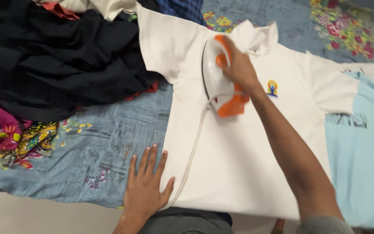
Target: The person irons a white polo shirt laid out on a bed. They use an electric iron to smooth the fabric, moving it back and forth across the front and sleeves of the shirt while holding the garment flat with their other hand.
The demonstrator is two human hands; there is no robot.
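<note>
Right hand (239, 65) gripping iron (219, 76) near white shirt's (234, 160) collar; left hand (146, 186) open, flat at shirt's lower edge

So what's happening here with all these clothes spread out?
A person is ironing. Their right hand grips a white and orange electric iron resting on the chest of a white short-sleeved shirt, which lies flat on a blue patterned cloth. Their left hand lies flat at the shirt's lower edge. A heap of dark clothes sits on the left, and a light blue T-shirt on the right.
</note>
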